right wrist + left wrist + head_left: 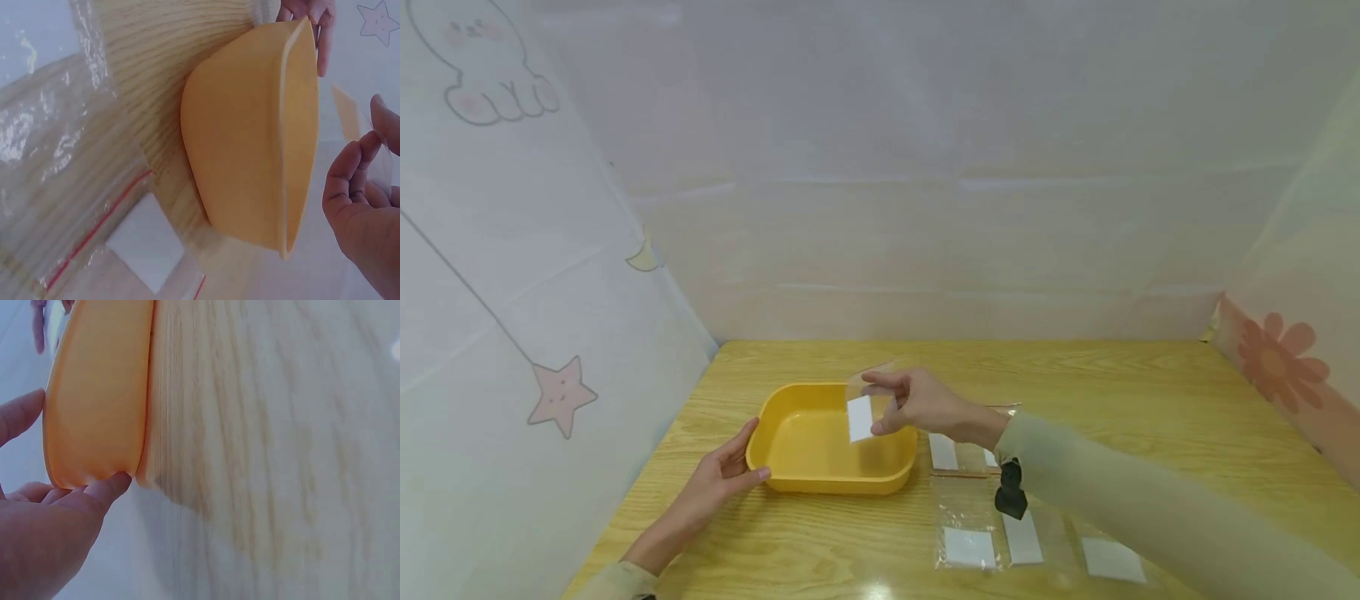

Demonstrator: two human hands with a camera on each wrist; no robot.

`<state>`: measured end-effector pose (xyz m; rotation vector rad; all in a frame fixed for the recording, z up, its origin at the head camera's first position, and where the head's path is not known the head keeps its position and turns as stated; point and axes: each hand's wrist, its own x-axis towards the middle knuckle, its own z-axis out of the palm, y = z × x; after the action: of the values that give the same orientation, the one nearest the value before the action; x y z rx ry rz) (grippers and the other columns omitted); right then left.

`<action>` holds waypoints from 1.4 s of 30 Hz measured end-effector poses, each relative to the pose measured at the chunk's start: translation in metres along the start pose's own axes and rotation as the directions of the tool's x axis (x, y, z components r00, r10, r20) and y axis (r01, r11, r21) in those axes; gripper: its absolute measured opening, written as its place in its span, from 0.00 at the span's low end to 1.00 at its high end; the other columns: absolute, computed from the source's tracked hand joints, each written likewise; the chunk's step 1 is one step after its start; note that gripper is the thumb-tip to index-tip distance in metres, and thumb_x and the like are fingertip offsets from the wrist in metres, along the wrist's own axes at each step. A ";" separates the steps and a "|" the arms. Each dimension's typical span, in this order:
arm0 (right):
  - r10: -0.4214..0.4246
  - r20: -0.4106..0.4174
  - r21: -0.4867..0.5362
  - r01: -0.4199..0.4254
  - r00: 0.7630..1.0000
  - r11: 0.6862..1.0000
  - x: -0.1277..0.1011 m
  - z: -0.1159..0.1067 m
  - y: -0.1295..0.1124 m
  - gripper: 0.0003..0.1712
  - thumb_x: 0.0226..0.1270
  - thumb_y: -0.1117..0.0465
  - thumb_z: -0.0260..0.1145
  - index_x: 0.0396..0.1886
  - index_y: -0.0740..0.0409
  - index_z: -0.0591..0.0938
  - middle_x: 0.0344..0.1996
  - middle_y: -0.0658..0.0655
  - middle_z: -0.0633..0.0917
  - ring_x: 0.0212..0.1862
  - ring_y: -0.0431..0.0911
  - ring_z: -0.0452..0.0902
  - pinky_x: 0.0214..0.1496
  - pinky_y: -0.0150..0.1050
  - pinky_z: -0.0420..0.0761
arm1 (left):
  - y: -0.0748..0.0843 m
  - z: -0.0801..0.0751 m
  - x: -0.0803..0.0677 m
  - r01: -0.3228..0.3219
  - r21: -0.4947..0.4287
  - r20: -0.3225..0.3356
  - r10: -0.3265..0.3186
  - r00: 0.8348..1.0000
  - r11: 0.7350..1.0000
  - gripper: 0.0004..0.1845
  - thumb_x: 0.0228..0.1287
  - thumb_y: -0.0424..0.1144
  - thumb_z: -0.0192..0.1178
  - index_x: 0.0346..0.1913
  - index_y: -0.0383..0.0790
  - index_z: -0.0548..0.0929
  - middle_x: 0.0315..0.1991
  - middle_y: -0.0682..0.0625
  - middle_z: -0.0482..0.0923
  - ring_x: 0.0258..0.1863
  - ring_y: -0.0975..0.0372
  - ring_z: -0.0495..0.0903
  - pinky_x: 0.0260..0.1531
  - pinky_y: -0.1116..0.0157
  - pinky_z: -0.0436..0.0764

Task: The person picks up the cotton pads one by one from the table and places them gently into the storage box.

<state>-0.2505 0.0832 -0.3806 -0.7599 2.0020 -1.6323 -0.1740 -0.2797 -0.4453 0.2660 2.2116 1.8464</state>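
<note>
A yellow plastic basin stands on the wooden table. My left hand holds its left end, thumb at the near corner and fingers along the side; the left wrist view shows the fingertips against the basin wall. Over the basin's right part, my right hand pinches a small clear plastic bag with a white rectangular piece in it. From the right wrist, the bag appears beyond the basin's rim, partly hidden by the curled fingers. The visible floor of the basin holds nothing.
Several clear zip bags with white pieces lie right of the basin, among them one at the front and one beneath the right forearm. A red strip crosses a bag. Printed sheets surround the table.
</note>
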 end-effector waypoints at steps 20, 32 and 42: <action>0.150 -0.147 0.070 -0.141 0.978 0.988 0.039 0.065 0.023 0.46 0.56 0.76 0.80 0.74 0.72 0.73 0.68 0.69 0.78 0.68 0.57 0.77 0.51 0.38 0.87 | 0.000 0.001 -0.003 0.047 -0.025 -0.028 -0.048 0.998 0.999 0.49 0.76 0.34 0.65 0.86 0.40 0.43 0.85 0.42 0.39 0.81 0.49 0.49 0.63 0.75 0.71; 0.218 -0.246 -0.012 -0.228 0.944 0.974 0.050 0.080 0.032 0.43 0.51 0.73 0.84 0.69 0.69 0.79 0.67 0.65 0.81 0.66 0.55 0.76 0.71 0.51 0.74 | 0.001 0.001 -0.004 0.044 -0.048 -0.019 -0.045 0.999 0.998 0.48 0.77 0.33 0.64 0.86 0.40 0.43 0.85 0.42 0.39 0.81 0.48 0.50 0.64 0.72 0.73; 0.248 -0.239 -0.056 -0.268 0.939 0.962 0.048 0.082 0.032 0.44 0.54 0.69 0.84 0.72 0.67 0.77 0.71 0.62 0.77 0.62 0.54 0.78 0.69 0.50 0.76 | 0.002 0.002 -0.003 0.050 -0.043 -0.026 -0.051 0.998 0.998 0.48 0.76 0.33 0.65 0.86 0.40 0.44 0.85 0.42 0.40 0.80 0.48 0.51 0.64 0.71 0.73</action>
<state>-0.2378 -0.0041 -0.4285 -0.3267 2.2381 -1.5430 -0.1702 -0.2787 -0.4433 0.1762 2.1733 1.8788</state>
